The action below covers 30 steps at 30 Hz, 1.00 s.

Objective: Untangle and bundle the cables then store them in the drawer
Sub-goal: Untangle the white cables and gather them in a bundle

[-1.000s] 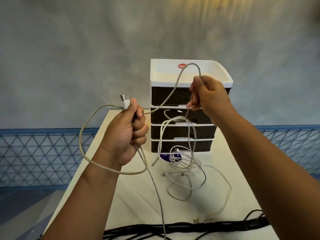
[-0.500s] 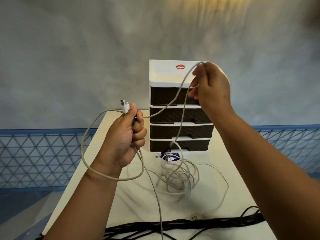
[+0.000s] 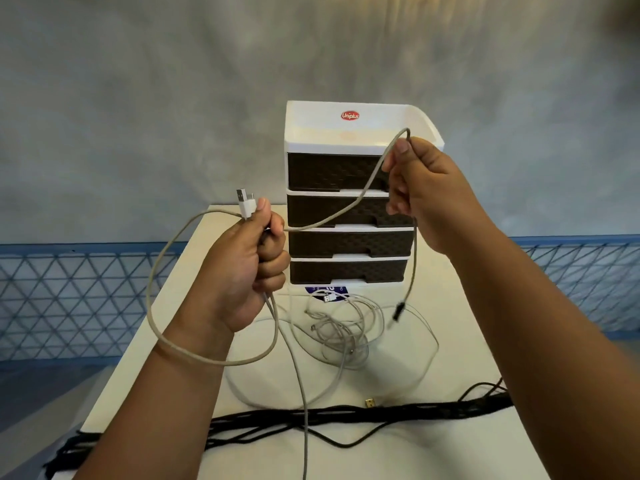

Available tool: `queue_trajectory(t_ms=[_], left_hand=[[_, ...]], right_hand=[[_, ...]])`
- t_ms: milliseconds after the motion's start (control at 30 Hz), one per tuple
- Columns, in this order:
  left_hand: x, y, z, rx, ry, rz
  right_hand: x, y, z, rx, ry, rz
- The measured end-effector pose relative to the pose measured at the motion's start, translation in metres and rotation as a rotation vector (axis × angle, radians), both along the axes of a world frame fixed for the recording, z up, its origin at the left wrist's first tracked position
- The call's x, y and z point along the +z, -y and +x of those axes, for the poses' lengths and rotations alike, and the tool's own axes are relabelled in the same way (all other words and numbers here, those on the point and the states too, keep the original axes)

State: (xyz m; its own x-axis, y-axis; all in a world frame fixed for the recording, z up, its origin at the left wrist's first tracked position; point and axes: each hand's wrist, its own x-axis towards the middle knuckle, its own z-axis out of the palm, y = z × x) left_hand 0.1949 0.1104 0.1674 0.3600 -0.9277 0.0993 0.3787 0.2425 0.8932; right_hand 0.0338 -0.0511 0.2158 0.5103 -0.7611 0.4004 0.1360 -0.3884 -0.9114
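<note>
- Our left hand (image 3: 249, 268) is curled into a fist around a grey braided cable (image 3: 194, 353), thumb pressed on top beside a white USB plug (image 3: 246, 204) with a bright metal tip that stands upright above the knuckles.
- Our right hand (image 3: 420, 188) pinches the same cable at its highest bend between thumb and forefinger, the other fingers loosely curled below.
- Between the two hands the cord sags in a shallow arc; from the right-hand pinch it drops straight to a small dark connector (image 3: 398, 310) dangling above the table.
- From the left fist a wide oval loop swings out and passes under the wrist, and one strand falls toward the bottom edge.
- On the smooth cream table (image 3: 467, 441) lies a loose nest of thin white cables (image 3: 341, 327), round coils overlapping, just before the drawer unit (image 3: 349, 202).
- That unit is a glossy white plastic frame with four dark brown woven-texture drawers, all closed, and a red oval label on top.
- A thick bundle of black cables (image 3: 346, 415) stretches across the near table edge.
- Behind stand a mottled grey wall and blue lattice mesh (image 3: 69, 299).
</note>
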Motion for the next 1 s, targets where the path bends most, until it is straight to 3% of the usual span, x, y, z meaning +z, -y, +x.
queue_trajectory(t_ms=[333,433,533,733,867,933,1000], left_hand=[[0.000,-0.032,-0.082,-0.039,0.157,0.077],[0.000,-0.045,-0.106,-0.133,0.246,0.166],[-0.003,-0.056,-0.130,-0.264,0.353,0.259],[-0.022,-0.059,-0.166,-0.443,0.475,0.430],[-0.038,-0.058,-0.181,-0.480,0.597,0.549],[-0.043,-0.057,-0.189,-0.511,0.665,0.602],[-0.047,-0.055,-0.199,-0.536,0.739,0.645]], right_hand=[[-0.033,-0.027,-0.135,0.606,-0.192,0.180],[-0.051,-0.037,-0.174,0.936,-0.313,0.217],[-0.071,-0.047,-0.199,1.075,-0.433,0.206],[-0.089,-0.061,-0.221,0.983,-0.537,0.101],[-0.081,-0.077,-0.227,0.766,-0.332,0.048],[-0.075,-0.091,-0.222,0.534,-0.327,-0.082],[-0.073,-0.107,-0.211,0.435,-0.428,-0.300]])
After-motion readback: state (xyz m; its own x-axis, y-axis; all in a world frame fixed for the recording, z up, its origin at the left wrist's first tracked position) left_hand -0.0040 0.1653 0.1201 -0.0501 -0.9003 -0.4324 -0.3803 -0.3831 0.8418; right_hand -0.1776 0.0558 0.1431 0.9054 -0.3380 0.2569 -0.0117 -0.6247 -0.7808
